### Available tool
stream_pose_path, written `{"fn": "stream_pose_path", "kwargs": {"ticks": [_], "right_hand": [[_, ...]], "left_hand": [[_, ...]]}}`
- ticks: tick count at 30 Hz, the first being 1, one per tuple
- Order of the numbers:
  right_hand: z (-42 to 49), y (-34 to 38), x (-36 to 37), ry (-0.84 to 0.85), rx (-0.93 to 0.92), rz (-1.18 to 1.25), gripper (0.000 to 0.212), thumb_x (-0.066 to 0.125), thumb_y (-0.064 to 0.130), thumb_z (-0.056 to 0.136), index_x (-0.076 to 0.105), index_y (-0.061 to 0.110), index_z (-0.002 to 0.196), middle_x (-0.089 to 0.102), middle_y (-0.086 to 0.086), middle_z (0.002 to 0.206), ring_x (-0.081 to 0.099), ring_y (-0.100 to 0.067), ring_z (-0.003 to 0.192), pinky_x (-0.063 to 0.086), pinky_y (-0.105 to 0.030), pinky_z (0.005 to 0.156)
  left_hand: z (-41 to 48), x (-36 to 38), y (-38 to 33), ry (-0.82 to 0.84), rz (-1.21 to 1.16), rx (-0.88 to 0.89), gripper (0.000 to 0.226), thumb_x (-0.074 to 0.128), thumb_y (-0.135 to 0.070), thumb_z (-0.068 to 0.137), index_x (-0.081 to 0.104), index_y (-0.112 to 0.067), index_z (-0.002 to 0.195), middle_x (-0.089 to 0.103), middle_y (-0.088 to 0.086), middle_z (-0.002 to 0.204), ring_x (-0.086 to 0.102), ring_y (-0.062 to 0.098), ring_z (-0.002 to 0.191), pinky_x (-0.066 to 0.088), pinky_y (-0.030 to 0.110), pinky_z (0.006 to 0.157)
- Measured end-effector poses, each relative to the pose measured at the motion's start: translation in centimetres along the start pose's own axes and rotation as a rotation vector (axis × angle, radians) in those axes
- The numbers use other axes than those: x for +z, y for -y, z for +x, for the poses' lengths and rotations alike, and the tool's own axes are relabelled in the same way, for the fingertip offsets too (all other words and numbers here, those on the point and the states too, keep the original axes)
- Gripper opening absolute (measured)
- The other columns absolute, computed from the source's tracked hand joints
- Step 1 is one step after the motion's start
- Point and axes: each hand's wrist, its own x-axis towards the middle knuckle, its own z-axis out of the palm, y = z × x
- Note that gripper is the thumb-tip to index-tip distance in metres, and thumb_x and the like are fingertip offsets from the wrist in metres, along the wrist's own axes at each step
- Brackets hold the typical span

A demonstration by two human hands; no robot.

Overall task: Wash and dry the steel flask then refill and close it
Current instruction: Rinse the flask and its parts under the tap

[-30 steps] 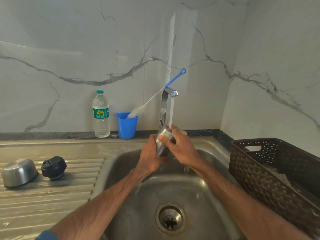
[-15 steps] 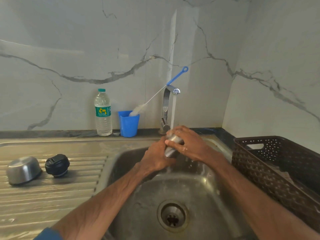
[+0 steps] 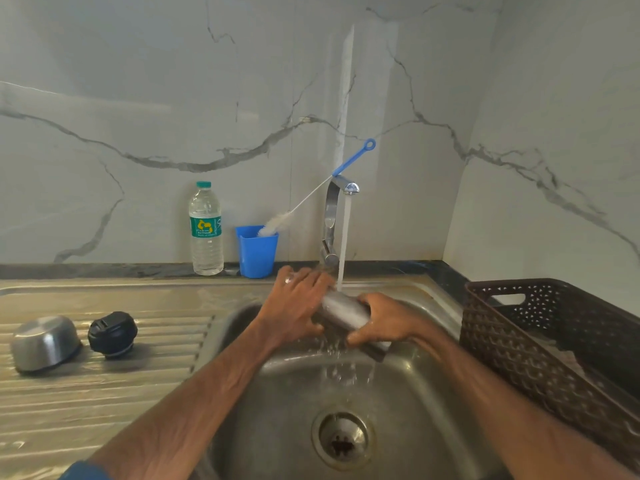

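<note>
The steel flask (image 3: 343,308) lies nearly level over the sink (image 3: 408,403), under the stream of water from the tap (image 3: 333,216). My right hand (image 3: 377,318) grips its lower end. My left hand (image 3: 294,303) lies flat over its upper end, fingers spread, palm against the steel. Water runs off the flask into the basin. The flask's steel cup (image 3: 43,342) rests upside down on the draining board at the left, with the black stopper (image 3: 112,334) beside it.
A water bottle (image 3: 205,230) and a blue cup (image 3: 257,251) holding a bottle brush (image 3: 311,199) stand against the marble wall behind the sink. A brown plastic basket (image 3: 554,337) stands at the right. The drain (image 3: 343,438) lies near the front.
The flask has tipped from nearly upright to nearly level. My right hand slid down to its lower end and my left hand moved up over its top. The view shifted slightly.
</note>
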Motion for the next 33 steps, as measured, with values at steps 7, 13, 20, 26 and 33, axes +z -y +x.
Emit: {"fn": "stream_pose_path", "kwargs": {"ticks": [7, 13, 20, 26, 33], "right_hand": [[-0.6, -1.3, 0.5, 0.040, 0.096, 0.340, 0.079, 0.094, 0.018, 0.067, 0.054, 0.014, 0.134, 0.070, -0.004, 0.117, 0.071, -0.021, 0.102, 0.064, -0.032, 0.081], [-1.1, -1.3, 1.7, 0.152, 0.100, 0.387, 0.075, 0.096, 0.013, 0.065, 0.054, 0.024, 0.127, 0.068, -0.002, 0.121, 0.065, -0.021, 0.113, 0.057, -0.043, 0.101], [0.2, -0.7, 3.0, 0.052, 0.038, 0.515, 0.089, 0.097, 0.044, 0.058, 0.060, 0.019, 0.134, 0.073, -0.003, 0.119, 0.073, -0.022, 0.107, 0.063, -0.045, 0.092], [1.0, -0.3, 4.0, -0.042, -0.012, 0.485, 0.056, 0.096, 0.022, 0.062, 0.072, 0.017, 0.113, 0.077, 0.001, 0.104, 0.074, -0.017, 0.099, 0.062, -0.032, 0.078], [1.2, -0.7, 3.2, -0.096, -0.019, 0.583, 0.042, 0.088, 0.024, 0.068, 0.074, 0.017, 0.108, 0.077, 0.000, 0.103, 0.072, -0.018, 0.100, 0.055, -0.030, 0.084]], "left_hand": [[1.0, -0.8, -1.5, -0.001, -0.762, -0.456, 0.120, 0.080, 0.000, 0.072, 0.002, -0.007, 0.162, 0.008, 0.015, 0.170, 0.015, 0.033, 0.158, 0.025, 0.043, 0.128], [1.6, -3.2, -4.3, 0.096, -1.494, -0.574, 0.035, 0.064, -0.014, 0.069, 0.071, -0.016, 0.103, 0.071, 0.011, 0.094, 0.067, 0.024, 0.090, 0.057, 0.044, 0.084], [1.0, -2.0, -4.8, -0.060, -1.420, -0.512, 0.011, 0.068, -0.031, 0.100, 0.066, -0.026, 0.091, 0.068, -0.001, 0.093, 0.065, 0.011, 0.087, 0.053, 0.031, 0.082], [1.4, -0.2, -5.7, -0.073, -1.307, -0.543, 0.041, 0.073, -0.055, 0.091, 0.064, -0.027, 0.120, 0.068, -0.007, 0.111, 0.066, 0.007, 0.102, 0.049, 0.024, 0.078], [3.4, -1.0, -5.8, -0.098, -1.326, -0.519, 0.037, 0.061, -0.050, 0.102, 0.064, -0.017, 0.120, 0.065, -0.001, 0.112, 0.064, 0.007, 0.102, 0.046, 0.019, 0.081]]}}
